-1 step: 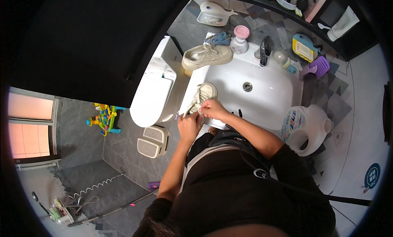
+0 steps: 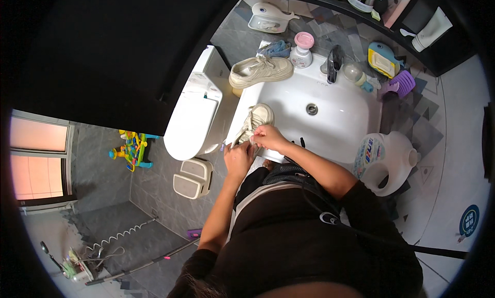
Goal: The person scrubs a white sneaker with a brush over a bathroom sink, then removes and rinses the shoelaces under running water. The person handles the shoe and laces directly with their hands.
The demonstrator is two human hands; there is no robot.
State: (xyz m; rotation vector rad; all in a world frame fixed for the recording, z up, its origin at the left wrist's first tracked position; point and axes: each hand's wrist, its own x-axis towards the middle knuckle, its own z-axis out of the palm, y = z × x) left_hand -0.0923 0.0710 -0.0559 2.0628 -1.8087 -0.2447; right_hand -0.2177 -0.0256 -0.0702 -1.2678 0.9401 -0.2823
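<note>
A cream lace-up sneaker (image 2: 260,115) rests at the left front rim of the white sink (image 2: 350,112), its toe pointing away from me. My left hand (image 2: 240,159) is closed round its heel end, which the fingers partly cover. Above the shoe's opening, my right hand (image 2: 270,138) pinches at the shoelace (image 2: 250,128); a small pale bit shows by the fingertips, and the exact hold is partly hidden. A second cream sneaker (image 2: 263,72) lies across the sink's far left corner, apart from both hands.
Behind the basin stand a pink-topped pump bottle (image 2: 301,56), a black faucet (image 2: 334,63) and a purple brush (image 2: 402,84). A big translucent jug (image 2: 386,161) is at the right. Left are a toilet (image 2: 191,120), a step stool (image 2: 193,179) and a colourful toy (image 2: 133,149).
</note>
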